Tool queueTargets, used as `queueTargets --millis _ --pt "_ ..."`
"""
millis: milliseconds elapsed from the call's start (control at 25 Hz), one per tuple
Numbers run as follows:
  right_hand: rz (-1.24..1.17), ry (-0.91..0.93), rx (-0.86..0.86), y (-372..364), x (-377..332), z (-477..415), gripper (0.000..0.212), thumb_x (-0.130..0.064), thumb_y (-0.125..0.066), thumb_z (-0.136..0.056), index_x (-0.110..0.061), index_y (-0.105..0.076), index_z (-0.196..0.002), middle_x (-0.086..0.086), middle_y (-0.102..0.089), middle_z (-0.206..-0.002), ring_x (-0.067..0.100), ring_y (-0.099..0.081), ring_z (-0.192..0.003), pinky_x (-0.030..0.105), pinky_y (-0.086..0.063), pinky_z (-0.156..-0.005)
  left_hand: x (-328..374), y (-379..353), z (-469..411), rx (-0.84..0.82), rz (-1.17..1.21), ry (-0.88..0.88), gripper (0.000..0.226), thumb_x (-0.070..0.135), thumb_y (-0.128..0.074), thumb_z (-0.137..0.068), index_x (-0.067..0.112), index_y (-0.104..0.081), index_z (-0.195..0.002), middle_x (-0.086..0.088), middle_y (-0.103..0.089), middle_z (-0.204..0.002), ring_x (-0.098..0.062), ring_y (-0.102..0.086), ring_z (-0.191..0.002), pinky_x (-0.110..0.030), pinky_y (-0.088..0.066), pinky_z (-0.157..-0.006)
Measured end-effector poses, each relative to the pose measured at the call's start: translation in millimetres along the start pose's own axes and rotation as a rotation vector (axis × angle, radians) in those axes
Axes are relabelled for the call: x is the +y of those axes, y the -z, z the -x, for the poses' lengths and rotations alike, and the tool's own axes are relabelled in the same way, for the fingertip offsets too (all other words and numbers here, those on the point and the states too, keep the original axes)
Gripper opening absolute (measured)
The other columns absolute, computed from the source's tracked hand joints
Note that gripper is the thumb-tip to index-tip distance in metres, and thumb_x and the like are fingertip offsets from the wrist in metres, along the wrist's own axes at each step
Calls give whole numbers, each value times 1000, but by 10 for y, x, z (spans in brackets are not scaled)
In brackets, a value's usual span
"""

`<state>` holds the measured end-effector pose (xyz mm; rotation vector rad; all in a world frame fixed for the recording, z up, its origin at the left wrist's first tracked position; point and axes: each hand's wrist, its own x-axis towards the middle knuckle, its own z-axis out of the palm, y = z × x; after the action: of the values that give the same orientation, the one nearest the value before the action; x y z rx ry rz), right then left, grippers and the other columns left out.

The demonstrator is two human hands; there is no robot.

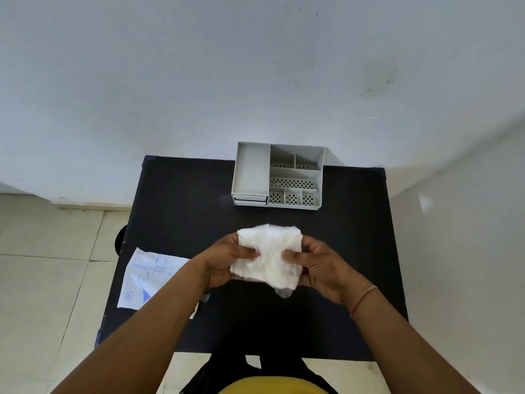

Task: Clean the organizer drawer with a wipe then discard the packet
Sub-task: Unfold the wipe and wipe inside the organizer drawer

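A crumpled white wipe is held above the middle of the black table. My left hand grips its left side and my right hand grips its right side, thumbs pressed into the front. The white organizer stands at the table's far edge, with divided perforated compartments on its right and a small drawer shut at its lower left front. The flat white packet with blue print lies at the table's left edge, partly hidden under my left forearm and overhanging the edge.
A pale wall rises right behind the table. Tiled floor shows to the left and in front. A dark round object sits on the floor by the table's left side.
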<state>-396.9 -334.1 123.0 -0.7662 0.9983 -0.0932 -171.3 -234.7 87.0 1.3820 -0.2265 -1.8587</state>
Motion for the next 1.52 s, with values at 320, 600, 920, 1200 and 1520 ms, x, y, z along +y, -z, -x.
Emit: queueTargets --millis 320,600,920,1200,1520 --pt "-717 -19 325 -138 348 -301 36 2 -61 -99 -12 -66 -132 17 -72 -130 33 -77 -98 37 -63 -58 500 215 -553 435 203 -49 22 21 -69 -101 12 -71 -121 -13 -79 -121 -30 -78 -102 -43 -66 -69" --pt "-941 64 454 -360 333 -405 32 2 -55 -102 -15 -69 -126 15 -72 -128 38 -70 -113 33 -64 -57 730 283 -1144 651 403 8 30 -11 -63 -94 -8 -64 -124 -22 -75 -111 -31 -77 -92 -44 -66 -65" --pt "-994 110 460 -585 419 -348 31 4 -55 -102 -12 -70 -122 16 -75 -121 33 -80 -86 32 -64 -58 463 292 -1062 662 312 32 8 -3 -66 -94 4 -68 -96 -15 -71 -93 -22 -68 -75 -45 -65 -78" --pt "-1001 95 495 -736 568 -396 29 5 -53 -102 -11 -69 -120 19 -74 -119 37 -77 -92 30 -64 -54 -19 418 -686 596 203 145 12 -5 -60 -93 2 -67 -100 -15 -68 -96 -25 -68 -82 -49 -63 -79" --pt "-1067 116 440 -959 491 -579 30 8 -50 -102 -6 -68 -121 21 -79 -97 36 -80 -75 30 -63 -53 -35 524 -553 448 59 203 24 21 -63 -99 9 -74 -117 -10 -74 -111 -28 -70 -92 -48 -60 -79"
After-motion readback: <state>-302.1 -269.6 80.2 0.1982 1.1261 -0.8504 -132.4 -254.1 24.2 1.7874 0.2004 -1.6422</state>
